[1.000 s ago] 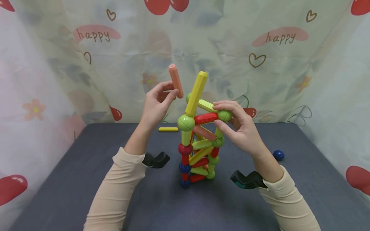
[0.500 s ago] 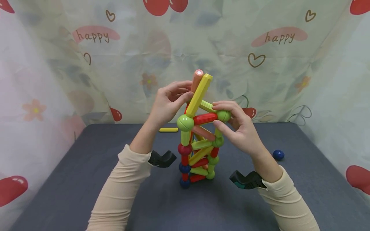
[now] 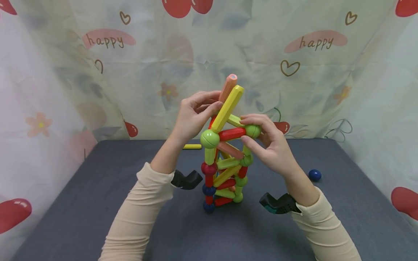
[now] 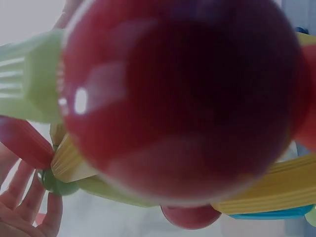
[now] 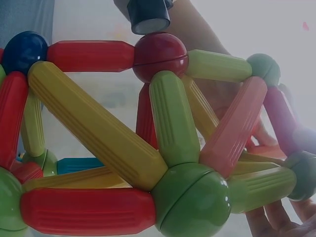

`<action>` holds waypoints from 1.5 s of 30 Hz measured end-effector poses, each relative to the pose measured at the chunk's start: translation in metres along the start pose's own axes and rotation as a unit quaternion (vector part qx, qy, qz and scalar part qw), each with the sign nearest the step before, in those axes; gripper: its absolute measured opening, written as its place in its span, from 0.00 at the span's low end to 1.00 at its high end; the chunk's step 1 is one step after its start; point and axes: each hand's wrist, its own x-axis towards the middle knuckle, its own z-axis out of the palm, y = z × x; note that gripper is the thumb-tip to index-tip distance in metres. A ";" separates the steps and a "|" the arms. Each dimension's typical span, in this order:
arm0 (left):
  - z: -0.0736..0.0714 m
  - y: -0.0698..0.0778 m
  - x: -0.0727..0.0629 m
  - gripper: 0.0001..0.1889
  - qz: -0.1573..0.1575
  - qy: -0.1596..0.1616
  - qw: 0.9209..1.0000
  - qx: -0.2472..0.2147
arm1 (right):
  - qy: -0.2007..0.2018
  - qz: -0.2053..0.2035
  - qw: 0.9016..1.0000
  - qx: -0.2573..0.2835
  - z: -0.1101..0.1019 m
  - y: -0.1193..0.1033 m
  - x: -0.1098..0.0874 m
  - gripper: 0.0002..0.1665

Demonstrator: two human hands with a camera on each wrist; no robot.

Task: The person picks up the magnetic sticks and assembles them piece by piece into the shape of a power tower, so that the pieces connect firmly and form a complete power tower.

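My left hand (image 3: 199, 112) pinches a salmon rod (image 3: 229, 86) upright at the top of a tower of magnetic rods and balls; its lower end is hidden behind a leaning yellow rod (image 3: 227, 110). That yellow rod stands on a light green ball (image 3: 210, 139) at the tower's near left top corner. With thumb and fingers, my right hand (image 3: 272, 141) grips the green ball (image 3: 253, 131) at the top right, joined by a red rod (image 3: 232, 134). A dark red ball (image 4: 182, 108) fills much of the left wrist view. Triangular rod bracing (image 5: 98, 123) shows in the right wrist view.
On the dark table (image 3: 98, 199), a loose yellow rod (image 3: 192, 146) lies behind my left forearm, partly covered. A loose blue ball (image 3: 315, 175) lies to the right. A printed curtain (image 3: 150, 72) hangs behind and along both sides.
My left hand has moved right with the salmon rod, from left of the tower to behind the yellow rod. The yellow rod leans further right. My right hand stays on the green ball.
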 end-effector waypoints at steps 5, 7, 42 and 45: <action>-0.003 -0.008 -0.002 0.17 -0.007 0.014 1.000 -0.001 | 0.001 -0.002 1.000 -0.003 -0.001 0.000 -0.001 0.21; -0.007 -0.018 -0.003 0.16 -0.022 0.025 0.999 0.018 | 0.001 -0.002 1.000 -0.003 -0.002 0.000 -0.001 0.21; -0.047 -0.203 -0.073 0.15 -0.332 -0.075 0.820 0.459 | -0.003 -0.001 1.000 -0.002 -0.002 0.001 -0.001 0.22; -0.053 -0.189 -0.071 0.18 -0.340 -0.029 0.858 0.384 | -0.003 -0.001 1.000 -0.006 -0.002 0.000 -0.002 0.23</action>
